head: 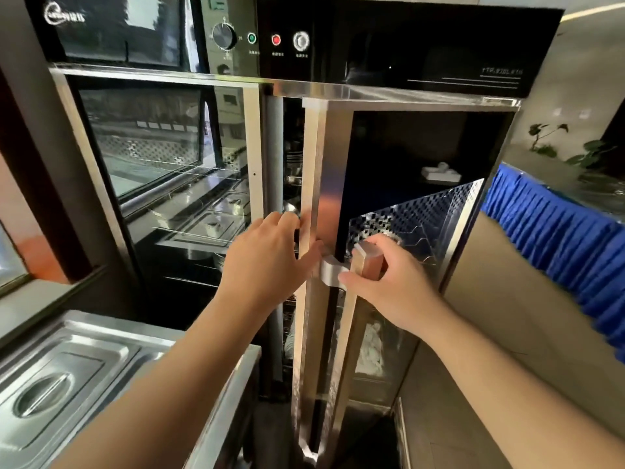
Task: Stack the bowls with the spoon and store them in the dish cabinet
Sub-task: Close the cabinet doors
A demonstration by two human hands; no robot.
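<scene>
The right hand (382,272) is gripping the cabinet door's handle (358,262) to swing it, while the open left hand (270,252) is bracing flat against the door edge (313,184) for control.

Left grip (270,252): arm reaching forward, fingers spreading, fingertips curling out of sight. Right grip (382,275): wrist bending, fingers wrapping, thumb pressing below.

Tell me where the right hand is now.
In the head view, right of centre, the right hand grips the door handle of the dish cabinet's right door, beside the left hand.
</scene>
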